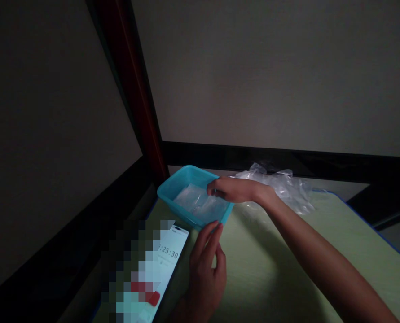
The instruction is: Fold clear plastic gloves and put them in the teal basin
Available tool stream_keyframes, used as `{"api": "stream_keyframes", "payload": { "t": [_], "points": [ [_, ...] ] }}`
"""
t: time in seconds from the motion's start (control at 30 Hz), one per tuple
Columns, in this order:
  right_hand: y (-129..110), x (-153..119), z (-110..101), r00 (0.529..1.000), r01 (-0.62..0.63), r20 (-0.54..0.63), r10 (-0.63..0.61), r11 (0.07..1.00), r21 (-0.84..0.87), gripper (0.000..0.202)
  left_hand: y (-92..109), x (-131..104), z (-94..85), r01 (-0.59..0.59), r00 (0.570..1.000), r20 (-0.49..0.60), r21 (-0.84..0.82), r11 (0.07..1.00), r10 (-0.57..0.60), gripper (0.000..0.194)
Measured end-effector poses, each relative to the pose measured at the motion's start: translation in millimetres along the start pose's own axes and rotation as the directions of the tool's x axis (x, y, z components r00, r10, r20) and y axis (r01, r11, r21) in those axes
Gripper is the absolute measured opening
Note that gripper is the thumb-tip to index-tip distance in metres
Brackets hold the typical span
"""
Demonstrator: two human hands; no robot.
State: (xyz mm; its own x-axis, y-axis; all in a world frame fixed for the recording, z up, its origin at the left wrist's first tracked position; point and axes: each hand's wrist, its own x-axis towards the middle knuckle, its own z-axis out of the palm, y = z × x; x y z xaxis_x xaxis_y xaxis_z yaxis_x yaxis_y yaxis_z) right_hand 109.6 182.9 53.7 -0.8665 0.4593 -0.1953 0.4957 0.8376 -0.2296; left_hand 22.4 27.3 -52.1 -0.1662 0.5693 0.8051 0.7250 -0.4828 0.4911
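A turquoise plastic basket (173, 204) stands at the far left part of the table, with clear plastic packets (195, 197) lying flat inside it. Over its right side reaches my right hand (233, 189), fingers curled downward above the packets; what they may hold is hidden. My left hand (208, 269) is at the basket's near corner, its fingertips close to or touching the rim. Its fingers are bent, and the thumb stands apart from them with a gap between.
Crumpled clear plastic bags (287, 190) lie at the back of the table (253, 269), right of the basket. A lit phone (168, 255) showing a timer lies left of my left hand, partly pixelated. Wall panels (270, 80) rise behind the table.
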Motion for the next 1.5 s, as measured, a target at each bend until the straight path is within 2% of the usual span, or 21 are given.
{"api": "stream_keyframes", "payload": {
  "t": [0.33, 0.47, 0.57, 0.73, 0.9, 1.07, 1.17, 1.33, 1.4, 1.5],
  "points": [
    [-15, -17, 0, 0.978, 0.052, -0.203, -0.046, 0.998, 0.024, 0.022, -4, -2, 0.9, 0.003, 0.997, 0.083, 0.0, 1.0, -0.003, 0.038],
    [-14, -23, 4, 0.936, 0.074, -0.347, -0.053, 0.996, 0.048, 0.019, -7, -2, 1.5, 0.022, 0.99, 0.142, -0.002, 1.0, -0.022, 0.047],
    [-9, -32, 8, 0.899, 0.049, -0.438, -0.009, 0.996, 0.081, 0.017, -8, -3, 1.7, 0.015, 0.984, 0.177, -0.002, 1.0, -0.015, 0.053],
    [-1, -59, 11, 0.84, -0.081, -0.522, 0.145, 0.986, 0.145, 0.017, -10, -4, 2.4, 0.004, 0.983, 0.183, 0.004, 1.0, -0.005, 0.058],
    [19, -95, 20, 0.718, -0.309, -0.593, 0.365, 0.93, 0.198, 0.018, -15, -4, 3.6, 0.044, 0.984, 0.172, 0.016, 0.999, -0.046, 0.061],
    [45, -126, 45, 0.6, -0.489, -0.627, 0.498, 0.848, 0.205, 0.022, -13, -5, 3.5, -0.011, 0.986, 0.168, -0.035, 0.999, 0.017, 0.063],
    [47, -134, 64, 0.591, -0.549, -0.616, 0.52, 0.82, 0.166, 0.022, -6, -9, 3.8, -0.05, 0.981, 0.183, -0.06, 0.997, 0.06, 0.06],
    [32, -127, 91, 0.632, -0.595, -0.558, 0.537, 0.798, 0.094, 0.033, 9, -16, 2.9, -0.132, 0.95, 0.269, -0.11, 0.985, 0.157, 0.053],
    [24, -122, 96, 0.63, -0.611, -0.546, 0.552, 0.786, 0.09, 0.037, 13, -19, 1.7, -0.158, 0.938, 0.293, -0.124, 0.98, 0.188, 0.051],
    [15, -120, 93, 0.6, -0.634, -0.558, 0.574, 0.766, 0.106, 0.04, 17, -20, 0.4, -0.171, 0.926, 0.315, -0.138, 0.976, 0.207, 0.049]
  ]
}}
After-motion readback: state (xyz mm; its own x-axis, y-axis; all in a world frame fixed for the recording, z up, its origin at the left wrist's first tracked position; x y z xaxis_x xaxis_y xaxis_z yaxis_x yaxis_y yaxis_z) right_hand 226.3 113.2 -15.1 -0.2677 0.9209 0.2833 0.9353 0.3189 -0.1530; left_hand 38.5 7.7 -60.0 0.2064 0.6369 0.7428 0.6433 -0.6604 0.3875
